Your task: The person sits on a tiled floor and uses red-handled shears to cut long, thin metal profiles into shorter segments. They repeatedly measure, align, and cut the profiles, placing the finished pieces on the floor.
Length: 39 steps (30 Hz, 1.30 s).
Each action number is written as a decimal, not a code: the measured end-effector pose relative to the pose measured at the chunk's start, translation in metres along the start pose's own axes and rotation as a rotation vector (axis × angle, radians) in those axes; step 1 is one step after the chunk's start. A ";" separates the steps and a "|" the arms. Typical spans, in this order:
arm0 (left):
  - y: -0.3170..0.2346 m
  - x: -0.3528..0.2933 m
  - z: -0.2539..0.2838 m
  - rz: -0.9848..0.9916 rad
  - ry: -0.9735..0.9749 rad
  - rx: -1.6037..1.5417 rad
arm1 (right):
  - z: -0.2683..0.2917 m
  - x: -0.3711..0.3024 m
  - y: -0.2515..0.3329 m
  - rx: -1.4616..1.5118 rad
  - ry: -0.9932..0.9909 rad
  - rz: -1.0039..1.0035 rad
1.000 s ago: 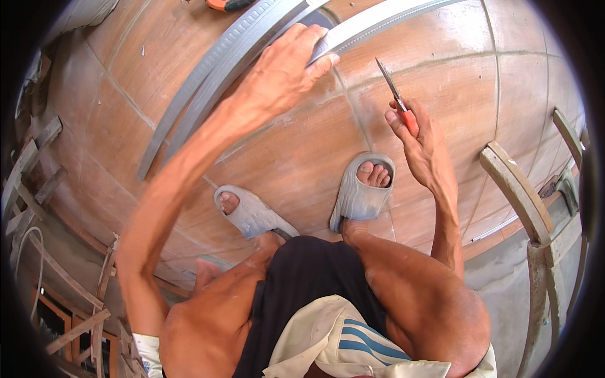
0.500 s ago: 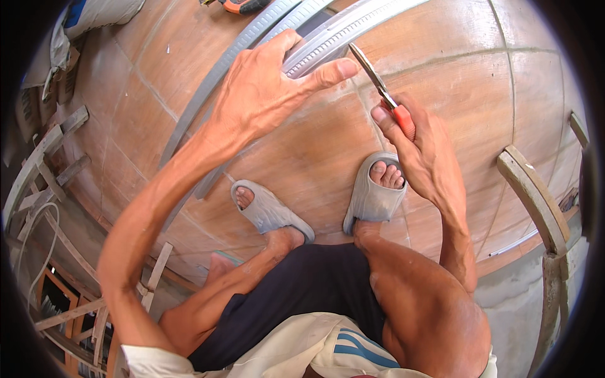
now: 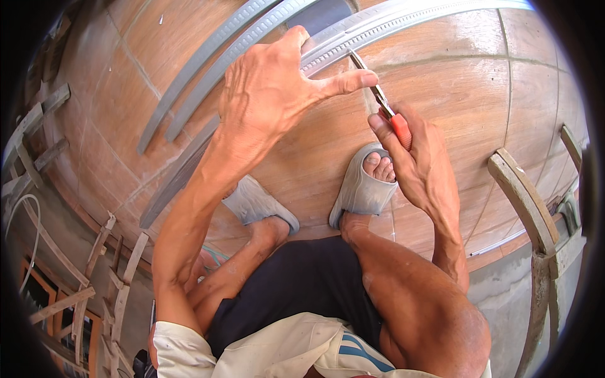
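Note:
My right hand [image 3: 419, 151] is wrapped round the red handle of a pair of tin snips [image 3: 381, 99]. Their narrow grey jaws point up and left, and the tip meets the near edge of a ribbed silver metal channel [image 3: 391, 30]. Across that channel lies my left hand [image 3: 261, 94], back upward. Its forefinger bends over the far side, while the thumb stretches out beside the snips' jaws. The other fingers are hidden under the palm. Past my left wrist, the channel's darker stretch [image 3: 179, 173] runs down toward the lower left.
Two more grey ribbed channels [image 3: 208, 69] lie on the brown tiled floor [image 3: 454, 107] at upper left. My sandalled feet stand close below the work. Wooden frames [image 3: 526, 195] rise at the right and at the left, where a pale cable [image 3: 34, 233] loops.
The view has shifted, and the orange-handled tool at the top has left the picture. The snips' tip has come against the channel's edge. My left hand stays over the channel.

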State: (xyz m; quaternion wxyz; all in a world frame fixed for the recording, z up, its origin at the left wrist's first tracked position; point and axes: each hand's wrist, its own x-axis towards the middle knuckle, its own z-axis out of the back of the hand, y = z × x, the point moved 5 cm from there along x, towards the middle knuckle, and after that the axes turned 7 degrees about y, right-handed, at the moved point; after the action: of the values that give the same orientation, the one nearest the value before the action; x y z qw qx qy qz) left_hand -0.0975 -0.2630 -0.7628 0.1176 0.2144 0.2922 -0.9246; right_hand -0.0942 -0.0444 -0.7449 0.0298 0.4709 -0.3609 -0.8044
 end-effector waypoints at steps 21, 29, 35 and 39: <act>-0.007 -0.006 -0.003 -0.055 -0.054 0.054 | 0.001 -0.008 -0.006 -0.014 -0.027 0.020; -0.007 -0.005 0.001 -0.053 -0.027 0.117 | 0.002 -0.006 0.000 -0.024 -0.033 0.006; -0.011 -0.002 -0.002 -0.135 -0.088 0.137 | 0.004 -0.006 0.001 -0.125 -0.074 0.004; -0.008 -0.008 0.004 -0.146 -0.122 0.207 | -0.001 -0.002 0.005 -0.071 -0.043 0.019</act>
State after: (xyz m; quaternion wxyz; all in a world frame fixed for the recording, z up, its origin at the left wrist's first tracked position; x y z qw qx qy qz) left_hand -0.0948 -0.2583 -0.7525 0.0447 0.1470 0.2026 -0.9671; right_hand -0.0935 -0.0475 -0.7406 0.0464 0.4485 -0.3371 -0.8265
